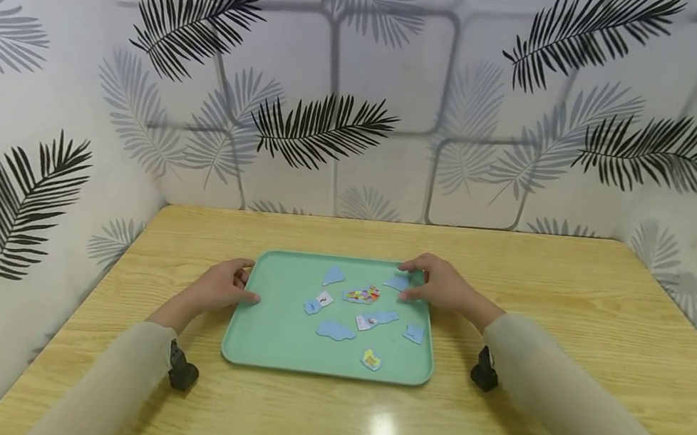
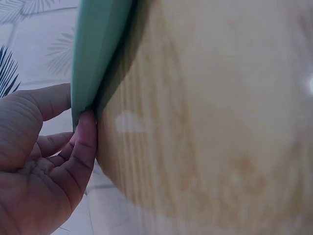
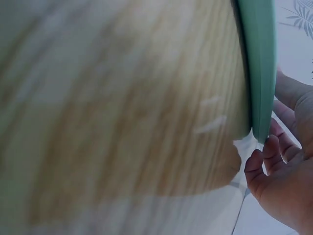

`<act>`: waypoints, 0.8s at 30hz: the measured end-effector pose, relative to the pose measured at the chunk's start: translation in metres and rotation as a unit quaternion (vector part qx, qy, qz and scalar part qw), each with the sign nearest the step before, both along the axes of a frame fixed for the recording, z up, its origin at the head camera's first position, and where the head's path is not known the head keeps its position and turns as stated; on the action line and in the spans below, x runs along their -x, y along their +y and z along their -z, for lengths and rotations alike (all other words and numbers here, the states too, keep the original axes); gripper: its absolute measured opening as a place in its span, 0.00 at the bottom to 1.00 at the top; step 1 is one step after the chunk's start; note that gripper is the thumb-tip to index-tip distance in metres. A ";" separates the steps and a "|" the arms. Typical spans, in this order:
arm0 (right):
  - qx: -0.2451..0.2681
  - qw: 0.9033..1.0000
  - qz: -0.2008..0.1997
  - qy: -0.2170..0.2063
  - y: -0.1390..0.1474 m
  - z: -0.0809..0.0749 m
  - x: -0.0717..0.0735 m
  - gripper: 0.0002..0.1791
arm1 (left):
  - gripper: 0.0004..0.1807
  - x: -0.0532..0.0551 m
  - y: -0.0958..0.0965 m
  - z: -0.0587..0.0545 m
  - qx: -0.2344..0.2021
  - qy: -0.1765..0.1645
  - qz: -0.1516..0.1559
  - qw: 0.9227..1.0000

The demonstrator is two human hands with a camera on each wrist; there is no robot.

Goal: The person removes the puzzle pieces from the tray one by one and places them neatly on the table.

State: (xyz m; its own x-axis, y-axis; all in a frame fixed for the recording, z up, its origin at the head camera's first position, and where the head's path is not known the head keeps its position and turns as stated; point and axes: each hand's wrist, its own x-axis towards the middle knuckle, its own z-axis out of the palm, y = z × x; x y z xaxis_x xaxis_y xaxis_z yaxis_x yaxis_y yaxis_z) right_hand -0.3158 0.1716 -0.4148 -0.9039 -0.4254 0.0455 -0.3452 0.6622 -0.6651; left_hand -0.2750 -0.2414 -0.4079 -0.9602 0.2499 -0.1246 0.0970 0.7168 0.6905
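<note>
A light green tray lies on the wooden table, bearing several flat, irregular cut-out pieces. My left hand grips the tray's left edge, thumb over the rim. The left wrist view shows a fingertip pressed against the outer side of that rim. At the back right corner my right hand holds the tray, its thumb and forefinger reaching over the rim. Close to these fingertips lies a blue piece, partly covered. Other pieces include a multicoloured piece, a yellow piece and a wavy blue piece.
The light wooden table extends around the tray on every side. Behind it stands a pale wall with a leaf pattern. Black wrist devices, a left one and a right one, hang below the sleeves.
</note>
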 end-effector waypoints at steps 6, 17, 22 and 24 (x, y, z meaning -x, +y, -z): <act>-0.001 1.000 0.015 -0.018 -0.001 0.001 0.001 0.29 | 0.39 0.001 -0.001 0.003 -0.009 -0.010 -0.005 1.000; -0.021 1.000 -0.002 -0.001 -0.003 0.003 0.001 0.29 | 0.41 0.004 -0.007 0.007 -0.030 -0.034 0.010 0.999; -0.034 0.999 -0.010 0.014 -0.002 0.003 0.000 0.27 | 0.41 0.005 -0.007 0.006 -0.036 -0.033 0.015 0.999; -0.037 0.999 -0.010 0.017 -0.002 0.004 -0.001 0.25 | 0.41 0.006 -0.006 0.006 -0.039 -0.034 0.016 0.999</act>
State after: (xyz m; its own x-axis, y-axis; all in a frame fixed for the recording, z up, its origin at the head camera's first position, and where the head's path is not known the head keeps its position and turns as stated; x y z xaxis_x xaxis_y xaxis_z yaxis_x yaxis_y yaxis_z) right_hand -0.3150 0.1697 -0.4184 -0.8939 -0.4460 0.0441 -0.3803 0.7027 -0.6014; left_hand -0.2805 -0.2476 -0.4134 -0.9415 0.2925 -0.1675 0.0712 0.6584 0.7493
